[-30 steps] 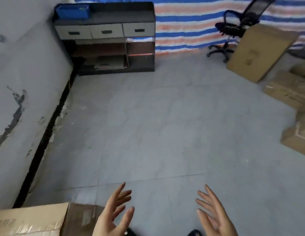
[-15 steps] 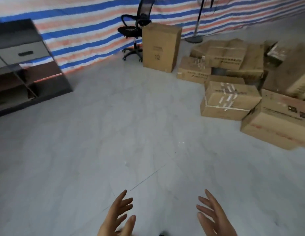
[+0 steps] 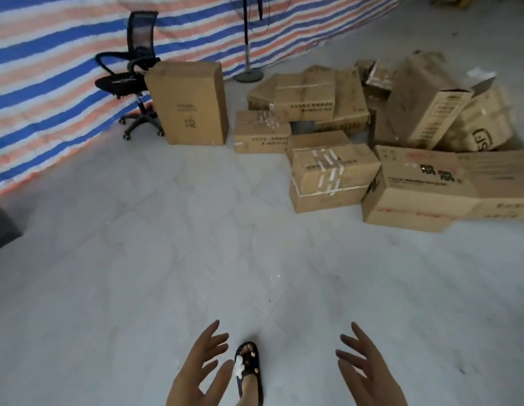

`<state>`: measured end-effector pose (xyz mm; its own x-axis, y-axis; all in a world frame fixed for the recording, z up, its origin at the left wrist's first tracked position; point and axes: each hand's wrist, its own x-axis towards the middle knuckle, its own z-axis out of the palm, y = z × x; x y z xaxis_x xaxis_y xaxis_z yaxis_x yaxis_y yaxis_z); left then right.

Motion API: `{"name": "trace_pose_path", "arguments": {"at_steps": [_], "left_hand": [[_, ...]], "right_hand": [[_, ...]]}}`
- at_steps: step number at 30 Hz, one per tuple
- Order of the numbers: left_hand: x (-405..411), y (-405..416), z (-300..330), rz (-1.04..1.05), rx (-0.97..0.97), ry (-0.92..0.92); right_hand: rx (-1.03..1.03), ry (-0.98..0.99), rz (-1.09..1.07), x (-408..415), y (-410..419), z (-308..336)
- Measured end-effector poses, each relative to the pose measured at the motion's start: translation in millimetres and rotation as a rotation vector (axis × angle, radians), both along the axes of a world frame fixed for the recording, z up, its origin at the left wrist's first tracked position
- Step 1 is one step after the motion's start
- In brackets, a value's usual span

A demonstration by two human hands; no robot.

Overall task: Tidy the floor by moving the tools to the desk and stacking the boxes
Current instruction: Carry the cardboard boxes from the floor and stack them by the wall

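Note:
Several cardboard boxes lie jumbled on the floor at the right and back. A taped box sits nearest the middle, beside a large printed box. A tall box stands upright further back. Other boxes lean on one another behind them. My left hand and my right hand are held out low at the bottom of the view, fingers spread, holding nothing and far from the boxes. No tools are visible.
A black office chair stands by the striped tarp wall, left of the tall box. A fan stand rises behind the boxes. Grey tiled floor stretches between me and the pile. My sandalled foot shows between my hands.
The view has swung right, from the dark shelf unit and wall to the box pile, which now looks closer. Both hands stay spread and hold nothing. A foot has stepped into view.

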<state>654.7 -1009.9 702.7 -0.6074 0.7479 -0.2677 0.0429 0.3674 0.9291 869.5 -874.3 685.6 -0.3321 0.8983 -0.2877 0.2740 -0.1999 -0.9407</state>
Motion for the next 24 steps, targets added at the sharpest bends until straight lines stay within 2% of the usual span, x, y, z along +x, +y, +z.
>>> {"name": "trace_pose_path", "arguments": {"at_steps": [6, 10, 13, 19, 24], "left_hand": [[-88.3, 113.2, 16.4, -0.107, -0.021, -0.021], [-107.1, 173.9, 12.9, -0.231, -0.087, -0.064], [-111.7, 222.6, 11.5, -0.283, -0.087, -0.081], [-105.3, 339.9, 3.5, -0.315, -0.077, -0.099], [-65.3, 458.9, 12.3, -0.350, -0.024, -0.072]], "right_hand": [[-0.017, 0.035, -0.093, -71.2, 77.5, 8.2], [-0.119, 0.090, -0.206, -78.0, 122.0, 3.9], [-0.160, 0.056, -0.317, -73.1, 157.9, -3.3], [-0.015, -0.054, -0.407, -68.9, 255.9, 8.5], [0.091, -0.090, -0.407, -28.9, 367.7, 22.3]]}}
